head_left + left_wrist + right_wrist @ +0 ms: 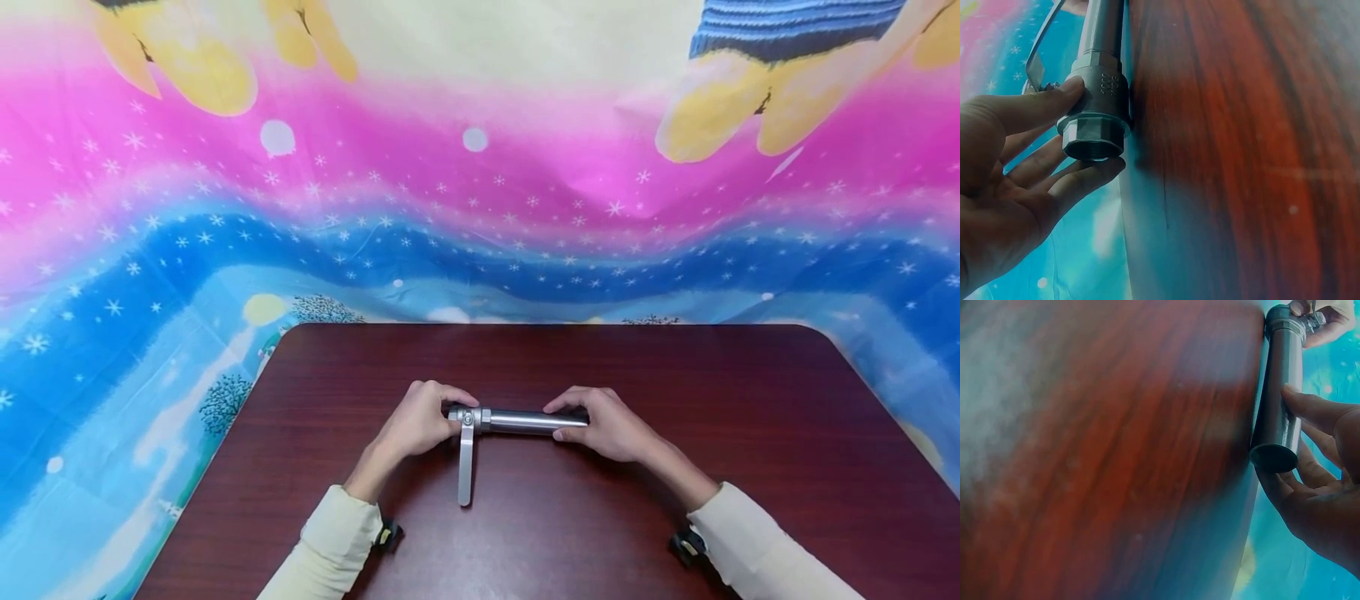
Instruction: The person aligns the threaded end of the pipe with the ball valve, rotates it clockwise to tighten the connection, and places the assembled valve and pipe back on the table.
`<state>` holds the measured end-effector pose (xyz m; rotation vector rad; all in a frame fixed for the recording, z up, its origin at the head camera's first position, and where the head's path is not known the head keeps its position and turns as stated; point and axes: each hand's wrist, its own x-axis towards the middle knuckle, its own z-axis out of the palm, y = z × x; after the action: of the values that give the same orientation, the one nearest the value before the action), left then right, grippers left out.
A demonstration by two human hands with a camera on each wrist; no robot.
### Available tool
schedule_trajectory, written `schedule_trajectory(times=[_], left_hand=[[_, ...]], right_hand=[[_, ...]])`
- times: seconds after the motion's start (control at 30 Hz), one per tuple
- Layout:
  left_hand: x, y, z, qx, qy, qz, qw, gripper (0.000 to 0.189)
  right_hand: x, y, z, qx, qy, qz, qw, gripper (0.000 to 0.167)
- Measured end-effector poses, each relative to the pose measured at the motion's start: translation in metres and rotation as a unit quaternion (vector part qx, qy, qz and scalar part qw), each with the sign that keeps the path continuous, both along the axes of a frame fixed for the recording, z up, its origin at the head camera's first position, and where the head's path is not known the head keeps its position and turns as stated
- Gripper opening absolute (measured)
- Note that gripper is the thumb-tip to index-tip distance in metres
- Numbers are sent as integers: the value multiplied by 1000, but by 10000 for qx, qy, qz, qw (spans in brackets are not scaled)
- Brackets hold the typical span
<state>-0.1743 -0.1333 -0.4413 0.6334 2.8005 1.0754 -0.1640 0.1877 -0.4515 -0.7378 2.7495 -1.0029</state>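
Note:
A silver ball valve (468,415) with a long flat lever (466,471) is joined to one end of a smooth metal pipe (519,422). The two lie sideways across the middle of the table, the lever pointing towards the person. My left hand (422,419) grips the valve at its free end. In the left wrist view the thumb presses the side of the valve body (1105,94), with fingers under its hexagonal end (1094,137). On the other side, my right hand (611,425) holds the pipe near its far end, thumb and fingers on opposite sides.
Dark red-brown wood-grain table (675,367) runs under both hands. Behind it and along its sides hangs a colourful printed cloth (480,192). Dark wrist-worn devices sit at the left cuff (337,521) and the right cuff (731,517).

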Motion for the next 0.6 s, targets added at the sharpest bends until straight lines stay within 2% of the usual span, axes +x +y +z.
schedule_trajectory(times=[0.07, 0.23, 0.43, 0.6], left_hand=[[0, 0, 0, -61, 64, -32, 10000, 39], [3, -1, 1, -177, -30, -63, 9998, 40], [8, -4, 2, -277, -134, -36, 9995, 43], [15, -12, 8, -247, 34, 184, 9995, 45]], right_hand=[[0, 0, 0, 12, 29, -13, 10000, 32], [1, 1, 1, 82, 85, -32, 9999, 30], [9, 7, 5, 152, 126, -120, 9997, 28], [20, 19, 14, 121, 527, -366, 9979, 29]])
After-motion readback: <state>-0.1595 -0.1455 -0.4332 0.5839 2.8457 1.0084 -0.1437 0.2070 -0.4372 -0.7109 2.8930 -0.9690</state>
